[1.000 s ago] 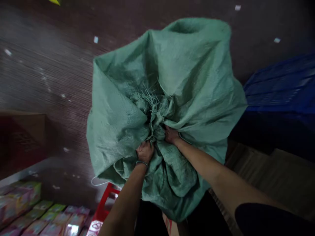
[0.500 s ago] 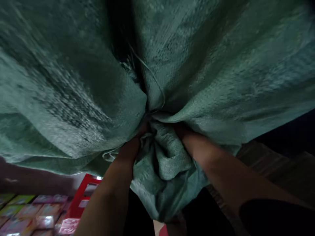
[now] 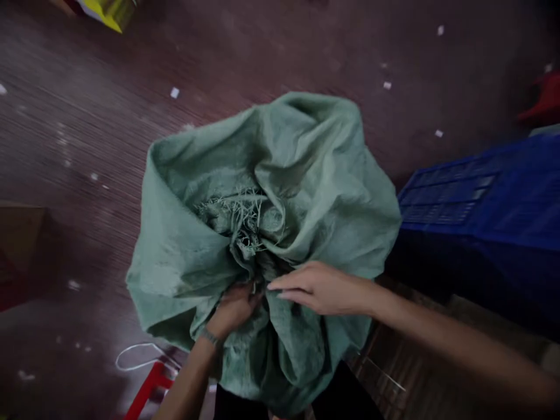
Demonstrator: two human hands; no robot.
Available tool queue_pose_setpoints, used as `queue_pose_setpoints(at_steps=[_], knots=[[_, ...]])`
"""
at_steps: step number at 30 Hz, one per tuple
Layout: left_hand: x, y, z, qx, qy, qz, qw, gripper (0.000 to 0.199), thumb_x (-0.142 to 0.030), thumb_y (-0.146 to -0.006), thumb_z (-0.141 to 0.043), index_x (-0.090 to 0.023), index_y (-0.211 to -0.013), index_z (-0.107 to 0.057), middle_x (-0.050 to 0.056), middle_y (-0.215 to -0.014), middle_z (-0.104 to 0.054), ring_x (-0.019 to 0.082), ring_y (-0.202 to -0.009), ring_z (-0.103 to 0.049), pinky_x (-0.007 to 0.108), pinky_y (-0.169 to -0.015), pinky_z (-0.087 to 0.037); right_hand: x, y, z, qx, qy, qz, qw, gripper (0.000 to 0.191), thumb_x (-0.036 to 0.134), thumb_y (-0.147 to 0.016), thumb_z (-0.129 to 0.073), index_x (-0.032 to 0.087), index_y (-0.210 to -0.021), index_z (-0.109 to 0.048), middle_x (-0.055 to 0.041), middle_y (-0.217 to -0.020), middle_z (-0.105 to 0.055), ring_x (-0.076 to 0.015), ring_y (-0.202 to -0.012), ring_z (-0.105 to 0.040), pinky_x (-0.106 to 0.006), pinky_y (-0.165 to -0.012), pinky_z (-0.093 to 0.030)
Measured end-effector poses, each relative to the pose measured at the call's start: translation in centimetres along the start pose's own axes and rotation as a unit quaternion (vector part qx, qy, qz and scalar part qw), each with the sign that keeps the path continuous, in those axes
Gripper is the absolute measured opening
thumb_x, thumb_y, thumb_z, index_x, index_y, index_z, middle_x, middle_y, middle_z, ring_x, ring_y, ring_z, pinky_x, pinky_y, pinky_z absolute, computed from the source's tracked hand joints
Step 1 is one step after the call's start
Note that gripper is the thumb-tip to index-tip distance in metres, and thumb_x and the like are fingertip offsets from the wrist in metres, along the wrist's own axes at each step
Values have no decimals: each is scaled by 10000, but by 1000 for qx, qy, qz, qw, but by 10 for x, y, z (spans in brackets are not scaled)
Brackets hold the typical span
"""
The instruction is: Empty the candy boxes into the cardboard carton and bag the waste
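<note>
A large green woven sack (image 3: 350, 204) fills the middle of the view, its top gathered into a frayed, bunched neck with loose threads. My left hand (image 3: 236, 306) is closed on the gathered cloth just below the neck. A band circles the left wrist. From the right, my right hand (image 3: 312, 286) lies against the folds near the left fingers, its own fingers stretched out and pointing left. Part of the left fingertips is hidden in the cloth.
Blue plastic crates (image 3: 450, 198) stand at the right. A red plastic frame (image 3: 149, 391) and a pale loop of cord (image 3: 137, 356) are at lower left. A cardboard box (image 3: 21, 239) sits at the left edge. Small white scraps dot the dark floor (image 3: 284, 52).
The sack, which loomed close over both forearms, now sits lower and farther off, showing its bunched neck. Both hands have come into view, and the right hand's fingers are extended.
</note>
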State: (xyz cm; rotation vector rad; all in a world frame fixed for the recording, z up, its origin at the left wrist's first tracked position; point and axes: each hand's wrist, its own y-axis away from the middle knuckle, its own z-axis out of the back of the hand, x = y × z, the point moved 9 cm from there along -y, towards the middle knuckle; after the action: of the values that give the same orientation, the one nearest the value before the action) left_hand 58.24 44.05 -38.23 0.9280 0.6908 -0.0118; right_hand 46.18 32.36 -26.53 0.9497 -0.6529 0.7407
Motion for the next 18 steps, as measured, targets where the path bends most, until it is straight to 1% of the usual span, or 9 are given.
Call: queue_pose_setpoints(at_steps=[2, 4, 6, 7, 8, 10, 13, 15, 18], knots=[[-17, 44, 55, -76, 47, -96, 991, 328, -376, -1033, -562, -253, -1271, -750, 72, -1291, -743, 250, -1176, -707, 369, -1062, -569, 14, 16, 108, -229, 51, 74, 969, 371, 381, -1112, -530, 353, -1464, -644, 0, -1392, -689, -250, -1281, -664, -417, -1130, -553], [-12, 86, 139, -321, 32, -103, 941, 309, -443, -1037, -586, -243, -1177, -775, 79, -1182, -749, 260, -1116, -707, 389, -1042, -578, -23, 16, 186, -384, 148, -16, 911, 567, 508, -1040, -655, 344, -1571, -539, -55, -1584, -524, -361, -1493, -453, -630, -1269, -359], [2, 108, 200, -517, -33, -32, 855, 495, -570, -946, -715, -191, -1262, -753, 155, -1335, -662, 358, -1289, -610, 510, -1147, -499, -91, -11, 207, -376, 157, -178, 896, 833, 605, -896, -806, 287, -1607, -509, -141, -1689, -347, -524, -1549, -264, -859, -1173, -243], [9, 98, 214, -537, -60, 12, 841, 678, -625, -885, -766, -163, -1378, -703, 200, -1483, -556, 423, -1412, -501, 587, -1204, -420, -123, -29, 194, -328, 147, -232, 904, 829, 605, -854, -851, 254, -1554, -578, -180, -1678, -353, -558, -1514, -298, -888, -1126, -257], [17, 73, 218, -507, -75, 54, 857, 836, -661, -849, -784, -158, -1498, -624, 228, -1608, -421, 472, -1498, -383, 654, -1232, -342, -145, -47, 170, -278, 163, -254, 912, 768, 593, -838, -873, 220, -1474, -658, -208, -1669, -356, -560, -1499, -314, -885, -1137, -213], [32, 2, 191, -354, -68, 126, 924, 976, -644, -849, -788, -183, -1643, -458, 264, -1681, -289, 513, -1522, -322, 719, -1180, -345, -168, -75, 101, -175, 225, -238, 928, 577, 586, -914, -812, 244, -1373, -737, -199, -1640, -406, -506, -1492, -341, -868, -1168, -84], [28, -78, 125, -236, -99, 153, 955, 1011, -684, -814, -808, -258, -1656, -446, 265, -1694, -279, 523, -1481, -357, 704, -1121, -381, -187, -78, 0, -83, 270, -233, 931, 369, 472, -1062, -641, 314, -1383, -730, -159, -1622, -443, -379, -1468, -415, -750, -1246, -140], [15, -113, 85, -204, -126, 128, 962, 882, -716, -863, -736, -272, -1599, -539, 246, -1705, -283, 520, -1512, -301, 699, -1145, -334, -206, -66, -37, -55, 272, -266, 923, 357, 357, -1082, -589, 300, -1413, -710, -159, -1643, -419, -348, -1470, -426, -651, -1266, -239], [13, -148, 48, -180, -106, 93, 973, 704, -649, -971, -608, -237, -1542, -610, 236, -1668, -372, 495, -1530, -282, 707, -1182, -263, -239, -56, -52, -48, 272, -283, 919, 364, 257, -1054, -583, 225, -1389, -720, -180, -1652, -409, -373, -1497, -394, -623, -1263, -270]])
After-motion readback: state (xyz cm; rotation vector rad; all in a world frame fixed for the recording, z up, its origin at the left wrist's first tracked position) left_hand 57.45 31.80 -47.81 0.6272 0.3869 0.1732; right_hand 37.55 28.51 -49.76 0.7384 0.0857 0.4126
